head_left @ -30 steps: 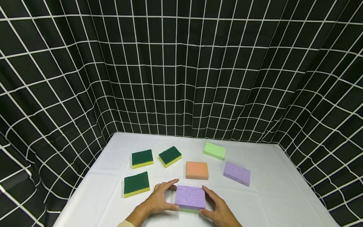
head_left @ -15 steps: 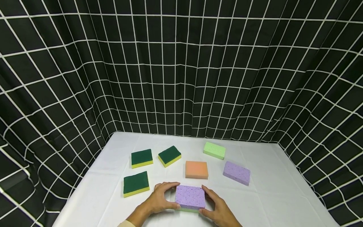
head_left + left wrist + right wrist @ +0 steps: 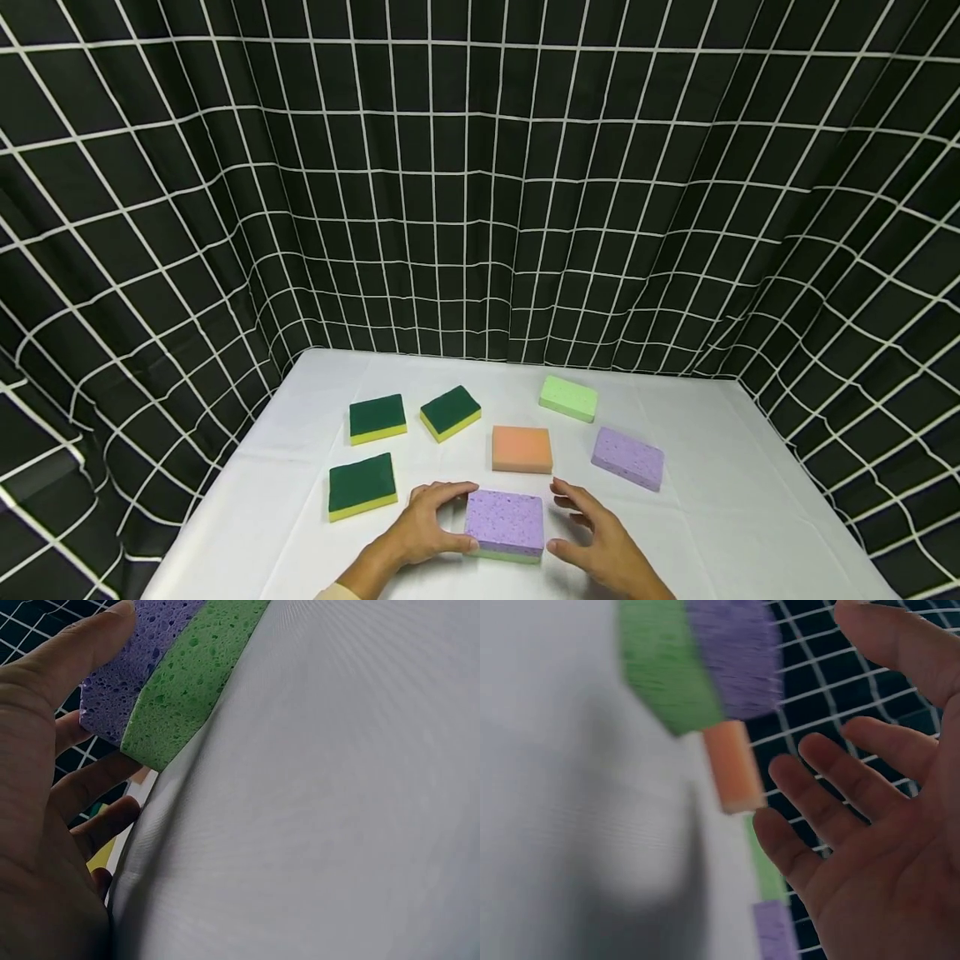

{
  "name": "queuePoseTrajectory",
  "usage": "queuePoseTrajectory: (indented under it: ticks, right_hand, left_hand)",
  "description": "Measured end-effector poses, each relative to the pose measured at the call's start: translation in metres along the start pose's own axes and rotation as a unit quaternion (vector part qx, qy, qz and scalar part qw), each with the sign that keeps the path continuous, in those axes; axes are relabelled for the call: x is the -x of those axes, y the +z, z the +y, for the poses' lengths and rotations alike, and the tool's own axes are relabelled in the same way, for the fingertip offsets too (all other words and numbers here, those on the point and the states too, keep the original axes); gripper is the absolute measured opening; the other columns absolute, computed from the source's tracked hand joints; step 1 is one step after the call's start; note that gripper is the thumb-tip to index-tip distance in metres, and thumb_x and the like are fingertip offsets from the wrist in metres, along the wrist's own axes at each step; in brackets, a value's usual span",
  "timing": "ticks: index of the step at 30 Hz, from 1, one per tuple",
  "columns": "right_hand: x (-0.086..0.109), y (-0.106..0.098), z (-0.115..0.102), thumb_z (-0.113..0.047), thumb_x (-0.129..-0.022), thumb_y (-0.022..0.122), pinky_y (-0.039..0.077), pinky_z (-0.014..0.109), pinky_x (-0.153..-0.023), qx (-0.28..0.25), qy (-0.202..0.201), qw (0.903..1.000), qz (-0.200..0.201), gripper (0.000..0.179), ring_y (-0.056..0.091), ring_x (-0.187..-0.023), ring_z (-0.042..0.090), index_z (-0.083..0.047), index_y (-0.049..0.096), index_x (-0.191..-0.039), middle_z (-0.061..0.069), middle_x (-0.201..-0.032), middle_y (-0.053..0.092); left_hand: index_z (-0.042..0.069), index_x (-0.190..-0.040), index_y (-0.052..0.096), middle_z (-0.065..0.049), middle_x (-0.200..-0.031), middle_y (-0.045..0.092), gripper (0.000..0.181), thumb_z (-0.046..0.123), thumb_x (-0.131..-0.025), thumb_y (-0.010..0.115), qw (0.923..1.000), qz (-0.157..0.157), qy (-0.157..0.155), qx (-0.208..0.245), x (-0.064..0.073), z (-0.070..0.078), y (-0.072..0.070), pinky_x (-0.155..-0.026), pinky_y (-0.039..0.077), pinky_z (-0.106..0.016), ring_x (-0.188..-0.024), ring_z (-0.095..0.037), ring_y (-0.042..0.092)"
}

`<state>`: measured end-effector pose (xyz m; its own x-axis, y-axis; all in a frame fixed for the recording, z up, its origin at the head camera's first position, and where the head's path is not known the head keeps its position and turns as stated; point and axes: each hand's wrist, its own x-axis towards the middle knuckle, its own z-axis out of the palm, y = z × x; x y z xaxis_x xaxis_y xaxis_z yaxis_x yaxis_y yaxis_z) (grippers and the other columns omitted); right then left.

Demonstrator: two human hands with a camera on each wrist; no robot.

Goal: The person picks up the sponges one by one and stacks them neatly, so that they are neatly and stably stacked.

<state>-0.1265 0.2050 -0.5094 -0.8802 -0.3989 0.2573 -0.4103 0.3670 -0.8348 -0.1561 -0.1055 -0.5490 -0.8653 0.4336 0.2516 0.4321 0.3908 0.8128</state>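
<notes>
A purple sponge [image 3: 504, 518] lies squarely on top of a green sponge [image 3: 510, 556], near the front of the table. My left hand [image 3: 420, 527] holds the purple sponge at its left end, thumb on the near side and a finger at the far side. In the left wrist view the thumb touches the purple sponge [image 3: 112, 697], and the green sponge [image 3: 187, 682] sits beneath it on the cloth. Just right of the stack, my right hand [image 3: 603, 537] is apart from both sponges, fingers spread and holding nothing; the right wrist view shows its bare palm.
Behind the stack is an orange sponge [image 3: 521, 450]. Farther right lie another purple sponge [image 3: 627, 458] and a light green sponge [image 3: 568, 398]. Three green-and-yellow scrub sponges [image 3: 362, 483] are at left. A black gridded curtain [image 3: 487, 183] surrounds the white table [image 3: 720, 500].
My right hand has let go of the stacked sponges and moved a little to the right, its fingers spreading. The left hand and the stack have stayed in place.
</notes>
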Motion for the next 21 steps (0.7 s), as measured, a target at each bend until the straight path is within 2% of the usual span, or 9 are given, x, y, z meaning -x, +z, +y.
queuePoseTrajectory:
  ticks: [3, 6, 9, 13, 17, 21]
  right_hand:
    - [-0.001, -0.011, -0.009, -0.017, -0.082, 0.079, 0.048, 0.04, -0.091, 0.009, -0.026, 0.9996, 0.012, 0.067, 0.055, -0.117, 0.029, -0.019, 0.047, -0.141, 0.003, -0.134, 0.053]
    - [-0.001, -0.022, -0.022, -0.013, -0.081, 0.08, 0.048, 0.037, -0.089, 0.023, -0.072, 0.9969, 0.023, 0.067, 0.056, -0.114, 0.026, -0.018, 0.049, -0.139, 0.0, -0.131, 0.054]
    - [-0.001, -0.034, -0.037, -0.007, -0.079, 0.08, 0.046, 0.03, -0.091, 0.037, -0.122, 0.9912, 0.033, 0.067, 0.055, -0.115, 0.025, -0.01, 0.05, -0.139, 0.005, -0.131, 0.054]
    - [-0.001, -0.05, -0.058, 0.003, -0.075, 0.08, 0.04, 0.023, -0.096, 0.04, -0.169, 0.9834, 0.051, 0.07, 0.052, -0.117, 0.023, -0.003, 0.05, -0.137, 0.01, -0.131, 0.054]
    - [0.001, -0.063, -0.08, 0.015, -0.067, 0.078, 0.038, 0.022, -0.097, 0.036, -0.213, 0.9731, 0.08, 0.072, 0.051, -0.117, 0.023, 0.006, 0.051, -0.133, 0.016, -0.127, 0.056]
    - [0.001, -0.074, -0.11, 0.024, -0.063, 0.074, 0.036, 0.023, -0.101, 0.001, -0.256, 0.9616, 0.098, 0.066, 0.05, -0.118, 0.025, 0.016, 0.052, -0.125, 0.024, -0.123, 0.056]
  left_hand:
    - [0.019, -0.132, 0.059, 0.005, -0.127, 0.06, 0.072, 0.043, -0.069, 0.085, 1.0, -0.001, 0.0, 0.001, 0.0, -0.001, 0.0, -0.101, 0.017, -0.056, -0.115, -0.015, 0.051]
    - [0.02, -0.132, 0.059, 0.005, -0.127, 0.06, 0.072, 0.044, -0.069, 0.085, 1.0, -0.002, 0.0, -0.001, 0.001, -0.001, 0.0, -0.101, 0.017, -0.055, -0.115, -0.015, 0.051]
    - [0.02, -0.132, 0.059, 0.006, -0.126, 0.06, 0.072, 0.043, -0.069, 0.085, 1.0, -0.001, 0.003, -0.002, 0.002, -0.002, 0.0, -0.1, 0.019, -0.055, -0.114, -0.015, 0.051]
    - [0.019, -0.132, 0.059, 0.006, -0.125, 0.06, 0.072, 0.042, -0.069, 0.085, 1.0, 0.002, 0.006, 0.004, 0.001, -0.003, 0.002, -0.101, 0.018, -0.055, -0.114, -0.015, 0.051]
    - [0.016, -0.132, 0.06, 0.006, -0.125, 0.061, 0.073, 0.042, -0.069, 0.085, 1.0, 0.004, 0.006, 0.003, 0.0, -0.003, 0.002, -0.1, 0.018, -0.055, -0.113, -0.015, 0.051]
    - [0.015, -0.132, 0.06, 0.009, -0.125, 0.06, 0.073, 0.042, -0.069, 0.085, 1.0, 0.005, 0.005, 0.005, -0.001, -0.003, 0.002, -0.101, 0.018, -0.054, -0.113, -0.015, 0.052]
